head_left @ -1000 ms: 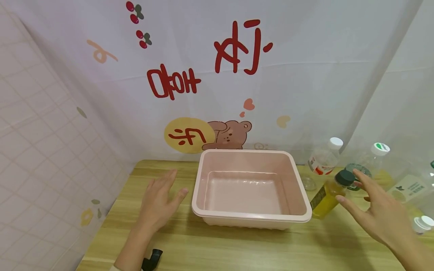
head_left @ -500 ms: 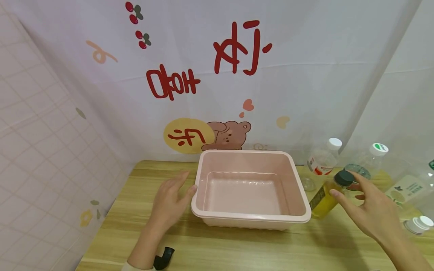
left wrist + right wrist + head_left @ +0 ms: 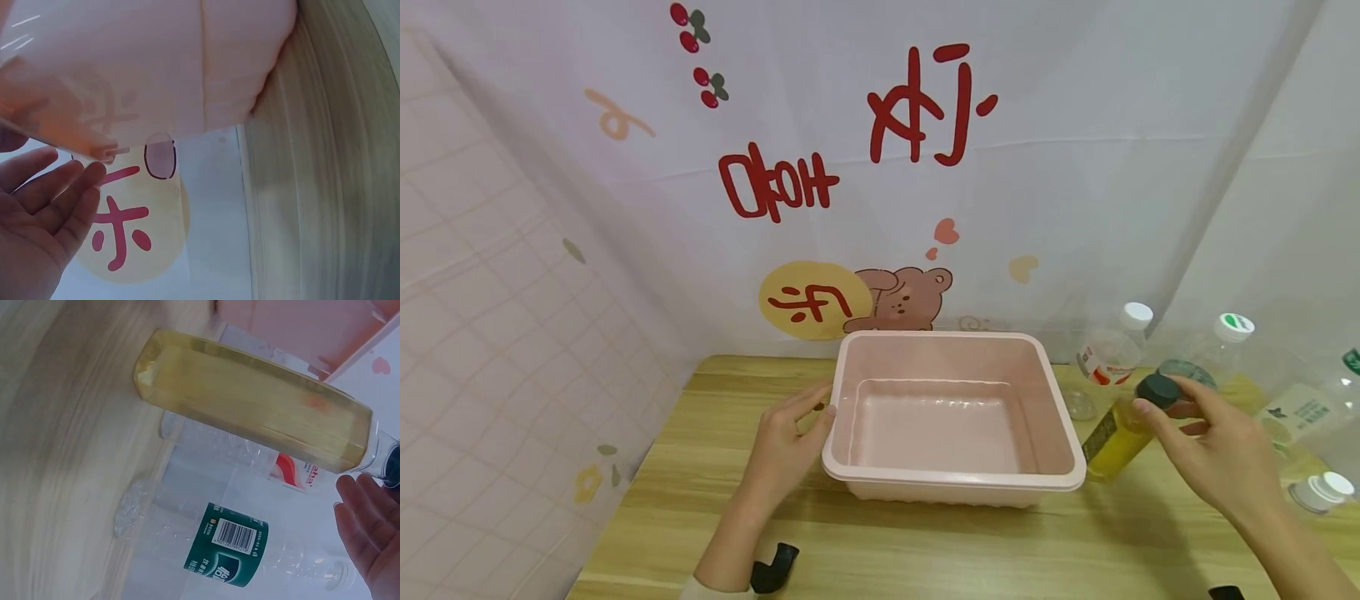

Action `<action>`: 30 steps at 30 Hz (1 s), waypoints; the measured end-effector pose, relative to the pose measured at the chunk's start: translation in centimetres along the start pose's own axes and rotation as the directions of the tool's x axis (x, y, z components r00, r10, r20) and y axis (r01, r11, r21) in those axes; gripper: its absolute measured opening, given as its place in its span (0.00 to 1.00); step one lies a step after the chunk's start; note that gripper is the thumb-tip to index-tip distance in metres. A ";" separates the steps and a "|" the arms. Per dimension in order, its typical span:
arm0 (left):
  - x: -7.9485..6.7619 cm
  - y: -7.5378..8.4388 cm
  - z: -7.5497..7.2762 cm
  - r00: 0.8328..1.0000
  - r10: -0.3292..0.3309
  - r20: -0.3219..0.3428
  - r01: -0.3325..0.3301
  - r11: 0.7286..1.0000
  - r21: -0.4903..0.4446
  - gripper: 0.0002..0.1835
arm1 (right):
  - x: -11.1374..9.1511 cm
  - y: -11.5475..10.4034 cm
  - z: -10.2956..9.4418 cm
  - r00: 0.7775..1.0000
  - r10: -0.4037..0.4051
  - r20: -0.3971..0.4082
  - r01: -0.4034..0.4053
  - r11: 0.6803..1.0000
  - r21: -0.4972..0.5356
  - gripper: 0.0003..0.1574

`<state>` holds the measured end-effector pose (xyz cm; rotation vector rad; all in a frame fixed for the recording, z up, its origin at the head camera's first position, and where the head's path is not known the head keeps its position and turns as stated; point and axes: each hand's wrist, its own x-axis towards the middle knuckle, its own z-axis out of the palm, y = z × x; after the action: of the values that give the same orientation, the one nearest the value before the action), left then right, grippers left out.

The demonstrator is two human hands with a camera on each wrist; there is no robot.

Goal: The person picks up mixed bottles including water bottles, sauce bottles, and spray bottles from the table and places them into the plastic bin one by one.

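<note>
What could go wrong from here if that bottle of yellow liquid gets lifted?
The right hand holds the yellow bottle high, around its dark cap, so it might swing or slip.

A red-labelled bottle stands just beyond and could get knocked over.

The pink tub sits close beside it, so its rim may catch the bottle.

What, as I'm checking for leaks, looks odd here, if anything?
Nothing stands out: no spill shows on the table, the pink bin looks intact, and the yellow bottle has its dark cap on.
</note>
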<state>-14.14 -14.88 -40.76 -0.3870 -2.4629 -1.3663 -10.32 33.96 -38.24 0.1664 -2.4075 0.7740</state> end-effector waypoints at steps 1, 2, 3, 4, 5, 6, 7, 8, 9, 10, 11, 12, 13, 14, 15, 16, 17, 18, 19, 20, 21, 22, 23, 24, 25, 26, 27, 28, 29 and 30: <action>0.0 0.0 0.1 1.000 0.004 -0.011 -0.004 1.000 -0.021 0.19 | 0.0 0.0 0.0 1.000 -0.010 -0.011 0.010 1.000 0.008 0.29; 0.0 0.0 0.2 1.000 0.007 -0.022 -0.007 0.999 -0.036 0.18 | 0.1 -0.1 0.0 1.000 -0.015 -0.017 0.016 1.000 0.013 0.28; 0.1 0.0 0.3 0.999 0.010 -0.032 -0.011 0.999 -0.048 0.17 | 0.1 -0.1 0.0 1.000 -0.012 -0.019 0.012 1.000 0.016 0.28; 0.1 0.0 0.4 0.999 0.012 -0.043 -0.014 0.998 -0.058 0.16 | 0.2 -0.1 0.0 1.000 -0.005 -0.020 0.005 1.000 0.017 0.28; 0.1 0.0 0.5 0.999 0.014 -0.052 -0.017 0.998 -0.060 0.16 | 0.2 -0.1 -0.1 1.000 0.005 -0.019 -0.005 1.000 0.018 0.28; 0.1 0.0 0.6 0.998 0.016 -0.061 -0.019 0.998 -0.060 0.15 | 0.2 -0.1 -0.1 1.000 0.019 -0.013 -0.018 1.000 0.019 0.28; 0.1 0.0 0.6 0.998 0.014 -0.068 -0.018 0.998 -0.061 0.15 | 0.3 -0.1 -0.1 0.999 0.031 -0.008 -0.031 0.999 0.018 0.29; 0.1 0.0 0.7 0.997 0.012 -0.075 -0.017 0.998 -0.060 0.14 | 0.3 -0.1 -0.1 0.999 0.044 -0.003 -0.044 0.999 0.017 0.29; 0.1 0.0 0.7 0.997 0.011 -0.081 -0.016 0.998 -0.061 0.14 | 0.3 -0.1 -0.2 0.998 0.058 0.002 -0.058 0.998 0.015 0.30; 0.1 0.0 0.7 0.996 0.007 -0.086 -0.012 0.998 -0.061 0.13 | 0.4 -0.1 -0.2 0.998 0.069 0.010 -0.069 0.998 0.015 0.30; 0.1 0.0 0.7 0.996 0.006 -0.090 -0.011 0.998 -0.060 0.13 | 0.4 -0.1 -0.2 0.996 0.083 0.022 -0.083 0.996 0.013 0.30; 0.1 0.0 0.7 0.996 0.003 -0.093 -0.009 0.998 -0.059 0.13 | 0.5 -0.1 -0.3 0.994 0.102 0.035 -0.102 0.995 0.010 0.30; 0.1 0.0 0.7 0.995 0.002 -0.096 -0.008 0.998 -0.059 0.13 | 0.5 -0.2 -0.3 0.992 0.116 0.043 -0.117 0.993 0.009 0.29; 0.1 -0.1 0.7 0.995 0.005 -0.098 -0.010 0.998 -0.056 0.12 | 0.6 -0.2 -0.4 0.989 0.134 0.056 -0.135 0.991 0.008 0.29; 0.2 -0.1 0.7 0.995 0.007 -0.100 -0.012 0.998 -0.056 0.12 | 0.7 -0.3 -0.5 0.986 0.152 0.067 -0.153 0.988 0.008 0.29; 0.2 -0.1 0.7 0.995 0.010 -0.101 -0.015 0.998 -0.053 0.12 | 0.7 -0.4 -0.6 0.983 0.167 0.077 -0.169 0.986 0.009 0.29; 0.2 -0.1 0.7 0.995 0.013 -0.103 -0.018 0.999 -0.051 0.12 | 0.7 -0.5 -0.7 0.979 0.183 0.085 -0.185 0.983 0.014 0.29; 0.2 -0.1 0.7 0.994 0.016 -0.105 -0.021 0.999 -0.048 0.12 | 0.8 -0.5 -0.7 0.977 0.194 0.089 -0.196 0.980 0.018 0.29; 0.2 0.0 0.7 0.994 0.019 -0.106 -0.023 0.999 -0.045 0.12 | 0.8 -0.6 -0.8 0.975 0.201 0.092 -0.204 0.979 0.023 0.29; 0.2 0.0 0.7 0.994 0.021 -0.106 -0.025 0.999 -0.041 0.12 | 0.8 -0.6 -0.9 0.973 0.210 0.096 -0.213 0.977 0.026 0.29; 0.3 0.0 0.7 0.994 0.022 -0.107 -0.026 0.999 -0.039 0.12 | 0.8 -0.6 -0.9 0.972 0.215 0.098 -0.219 0.975 0.032 0.29; 0.2 0.0 0.6 0.994 0.022 -0.106 -0.026 0.999 -0.037 0.12 | 0.8 -0.6 -1.0 0.970 0.220 0.102 -0.225 0.974 0.037 0.30; 0.2 0.0 0.6 0.994 0.022 -0.104 -0.026 0.999 -0.036 0.12 | 0.9 -0.6 -1.0 0.969 0.224 0.105 -0.230 0.972 0.042 0.30; 0.2 0.0 0.6 0.994 0.024 -0.102 -0.028 0.999 -0.034 0.12 | 0.9 -0.6 -1.1 0.967 0.229 0.108 -0.235 0.971 0.043 0.30; 0.2 0.0 0.6 0.995 0.026 -0.101 -0.029 0.999 -0.033 0.13 | 0.9 -0.5 -1.1 0.966 0.233 0.112 -0.239 0.970 0.045 0.31; 0.3 0.1 0.6 0.995 0.029 -0.100 -0.032 0.999 -0.032 0.13 | 0.9 -0.5 -1.2 0.966 0.233 0.114 -0.240 0.970 0.047 0.31; 0.3 0.1 0.6 0.995 0.032 -0.099 -0.035 0.999 -0.031 0.13 | 0.9 -0.5 -1.2 0.966 0.232 0.116 -0.238 0.970 0.048 0.31; 0.3 0.1 0.7 0.995 0.035 -0.098 -0.038 0.999 -0.029 0.13 | 0.9 -0.4 -1.3 0.966 0.229 0.116 -0.236 0.971 0.047 0.30; 0.3 0.1 0.7 0.994 0.038 -0.098 -0.041 0.999 -0.027 0.13 | 1.0 -0.4 -1.3 0.968 0.226 0.113 -0.232 0.972 0.046 0.30; 0.3 0.0 0.7 0.994 0.041 -0.099 -0.044 0.999 -0.026 0.13 | 1.0 -0.4 -1.4 0.968 0.225 0.113 -0.231 0.972 0.042 0.30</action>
<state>-14.45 -14.26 -40.98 -0.3671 -2.3449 -1.3700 -10.28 34.49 -36.54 -0.0509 -2.5378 0.9575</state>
